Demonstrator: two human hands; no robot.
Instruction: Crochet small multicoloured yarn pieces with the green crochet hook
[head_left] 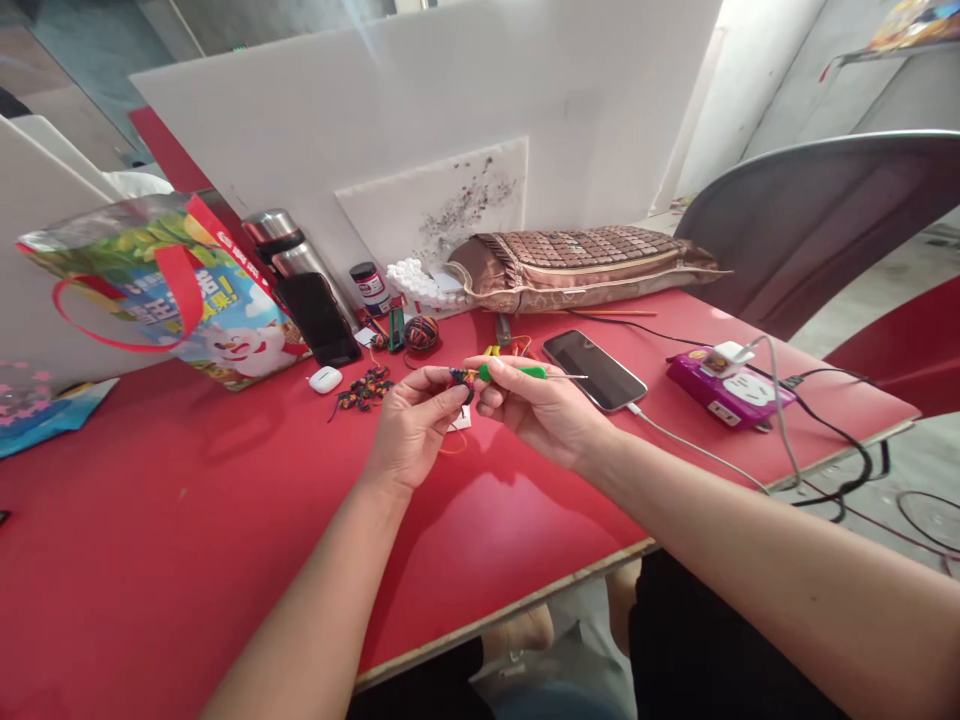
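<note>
In the middle of the head view, my left hand [416, 420] pinches a small crochet piece [463, 378] of dark multicoloured yarn between thumb and fingers. Close beside it, my right hand [536, 400] is closed on a green-handled crochet hook [517, 372]. Its thin metal shaft points to the right, and the other end meets the yarn at my left fingertips. How the loops lie there is too small to make out. Several knotted yarn pieces [364, 388] lie on the red table left of my hands, and a ball of the same yarn [421, 333] sits behind them.
A phone [596, 370] with a charging cable lies right of my hands, near a purple power strip [727, 390]. Behind stands a brown beaded cushion roll [585, 268]. At left are a steel flask [289, 250], a black phone [319, 320], a white earbud case [325, 380] and a colourful bag [172, 290].
</note>
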